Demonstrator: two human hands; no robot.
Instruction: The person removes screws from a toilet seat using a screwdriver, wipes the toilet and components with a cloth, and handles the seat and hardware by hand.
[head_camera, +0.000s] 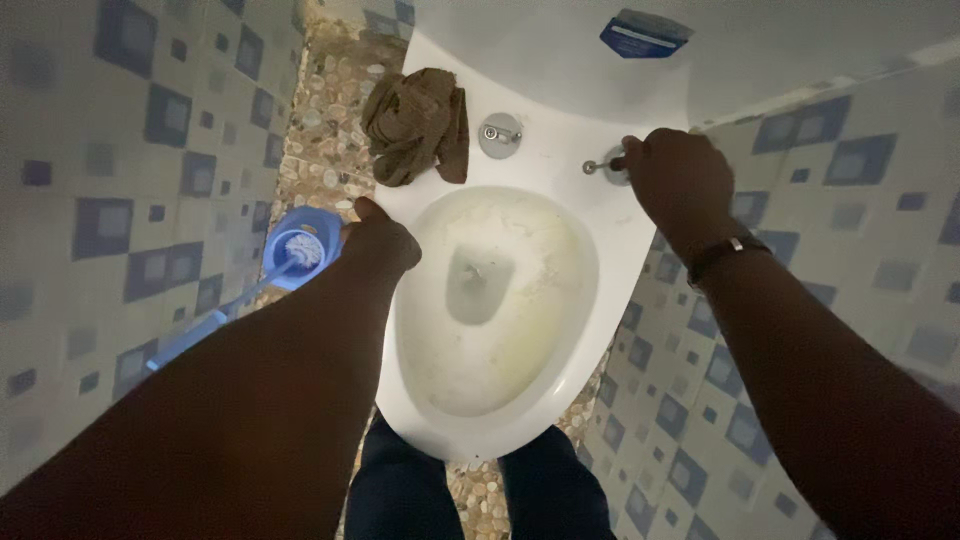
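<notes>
A blue toilet brush (300, 252) is standing in its holder on the floor at far left. The left hand (378, 243) is resting on the toilet bowl (600, 290) rim, fingers hidden. A brown cloth (415, 125) is lying behind. The right hand (680, 180) is closing around the metal bolt (598, 166); steady, straight turning suits it.
</notes>
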